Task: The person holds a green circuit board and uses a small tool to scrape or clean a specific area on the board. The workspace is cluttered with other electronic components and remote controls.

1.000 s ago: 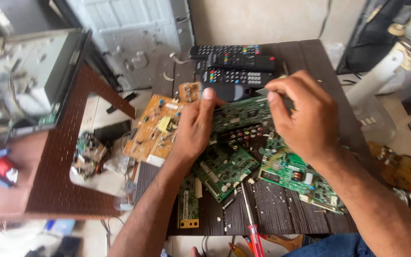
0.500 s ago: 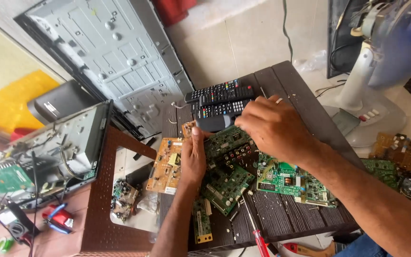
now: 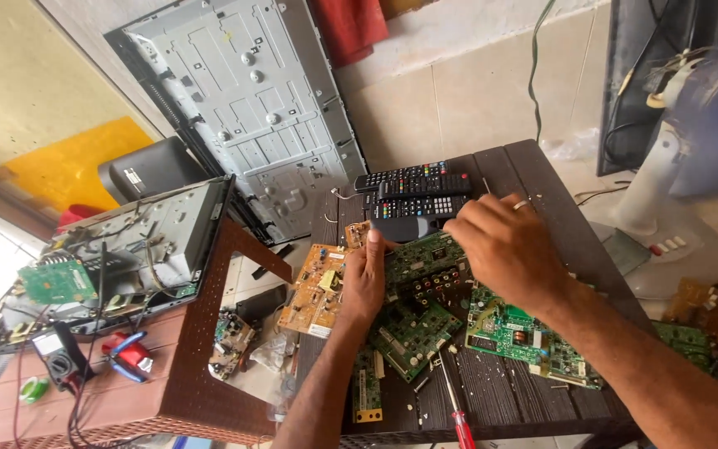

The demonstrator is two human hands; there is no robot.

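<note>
Both my hands rest on a green circuit board (image 3: 425, 270) with black connectors, lying on a dark wooden table (image 3: 533, 175). My left hand (image 3: 365, 278) presses its left edge, fingers together, thumb near a small tan board (image 3: 357, 234). My right hand (image 3: 510, 249), with a ring, covers the board's right end, fingers curled down over it; what the fingertips grip is hidden. Several black remote controls (image 3: 413, 195) lie just beyond the board. A tan power board (image 3: 316, 289) overhangs the table's left edge.
More green boards lie near me: one (image 3: 413, 337), another (image 3: 525, 337), a narrow strip (image 3: 366, 387). A red-handled screwdriver (image 3: 459, 411) lies at the front. A brown plastic table (image 3: 184, 374) on the left holds an opened chassis (image 3: 126, 249), a meter and pliers. A metal TV back panel (image 3: 251, 108) leans behind; a fan (image 3: 700, 166) stands right.
The camera view has lifted and swung, showing more of the wall and left table. My right hand has slid down onto the board's right end; my left hand stays at its left edge.
</note>
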